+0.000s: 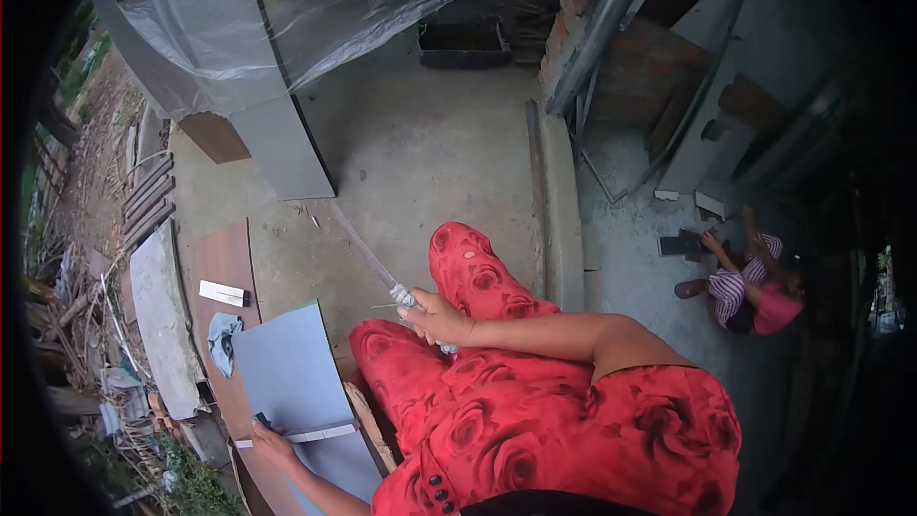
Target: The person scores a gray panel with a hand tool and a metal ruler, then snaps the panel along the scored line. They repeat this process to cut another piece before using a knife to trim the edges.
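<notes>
My right hand [437, 318] is closed round the white-wrapped handle of a long thin blade [361, 247], which points up and left over the concrete floor. Low on the left, my left hand [275, 449] has its fingers on the end of a narrow white strip [325, 434]. The strip lies across a blue-grey sheet [291, 363], and a small dark piece [261, 419] shows at the fingertips. Under the sheet is a brown board [224, 253], bearing a crumpled light-blue cloth [223, 342] and a small white block [223, 293].
Clear plastic sheeting [334, 0] hangs over a leaning grey panel [282, 148]. A black tub [464, 44] stands at the back. To the right, past a low concrete ledge [565, 220], another person [764, 296] sits on the floor, hands near a dark flat piece [680, 246].
</notes>
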A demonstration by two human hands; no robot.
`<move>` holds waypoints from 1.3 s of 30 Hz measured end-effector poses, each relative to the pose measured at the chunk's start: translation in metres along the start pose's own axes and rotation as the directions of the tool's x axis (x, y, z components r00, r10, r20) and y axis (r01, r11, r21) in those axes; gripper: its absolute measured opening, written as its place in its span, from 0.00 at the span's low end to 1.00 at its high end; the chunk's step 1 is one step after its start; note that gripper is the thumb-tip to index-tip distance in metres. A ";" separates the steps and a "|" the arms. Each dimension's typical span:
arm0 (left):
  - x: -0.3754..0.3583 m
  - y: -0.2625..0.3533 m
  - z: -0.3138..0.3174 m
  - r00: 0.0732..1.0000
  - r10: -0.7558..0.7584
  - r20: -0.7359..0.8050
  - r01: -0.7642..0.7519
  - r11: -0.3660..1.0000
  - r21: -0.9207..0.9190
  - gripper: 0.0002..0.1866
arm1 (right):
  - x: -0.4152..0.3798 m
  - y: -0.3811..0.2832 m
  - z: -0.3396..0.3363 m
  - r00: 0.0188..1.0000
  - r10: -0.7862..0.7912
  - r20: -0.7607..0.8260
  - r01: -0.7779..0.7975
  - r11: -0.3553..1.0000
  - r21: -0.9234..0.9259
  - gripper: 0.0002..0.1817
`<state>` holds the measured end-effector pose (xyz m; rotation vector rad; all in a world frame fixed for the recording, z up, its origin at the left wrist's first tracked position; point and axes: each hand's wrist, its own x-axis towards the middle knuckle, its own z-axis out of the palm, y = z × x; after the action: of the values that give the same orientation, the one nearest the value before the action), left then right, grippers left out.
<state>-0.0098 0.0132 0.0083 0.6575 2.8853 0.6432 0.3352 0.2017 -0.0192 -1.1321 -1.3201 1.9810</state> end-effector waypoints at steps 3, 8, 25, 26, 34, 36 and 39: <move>0.010 -0.017 0.010 0.997 0.062 -0.041 -0.065 0.996 -0.064 0.29 | -0.002 0.037 -0.011 0.993 0.122 -0.003 -0.120 0.979 0.163 0.14; 0.010 -0.015 0.009 0.992 0.127 -0.023 -0.128 0.991 -0.028 0.29 | 0.029 0.063 -0.025 0.916 0.335 0.221 -0.386 0.887 0.255 0.11; 0.045 -0.031 0.020 0.990 0.127 0.055 -0.114 0.976 -0.187 0.30 | 0.026 0.064 -0.043 0.882 0.236 0.409 -0.438 0.731 0.522 0.20; 0.045 -0.027 0.010 0.989 0.138 0.055 -0.128 0.980 -0.150 0.30 | 0.019 0.062 -0.038 0.864 0.236 0.445 -0.466 0.710 0.528 0.20; 0.024 -0.008 0.017 0.980 0.176 0.098 -0.179 0.984 0.024 0.30 | 0.015 0.063 -0.040 0.875 0.186 0.446 -0.442 0.684 0.581 0.22; 0.010 -0.016 0.028 0.977 0.167 0.133 -0.177 0.982 0.068 0.30 | 0.015 0.073 -0.043 0.916 0.132 0.378 -0.351 0.720 0.599 0.23; 0.008 -0.015 0.015 0.981 0.165 0.105 -0.178 0.975 0.130 0.30 | 0.019 0.069 -0.043 0.888 0.198 0.414 -0.414 0.736 0.536 0.23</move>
<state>-0.0202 0.0103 -0.0121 0.9381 2.8258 0.4189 0.3643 0.2100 -0.0971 -0.7413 -0.5204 2.6687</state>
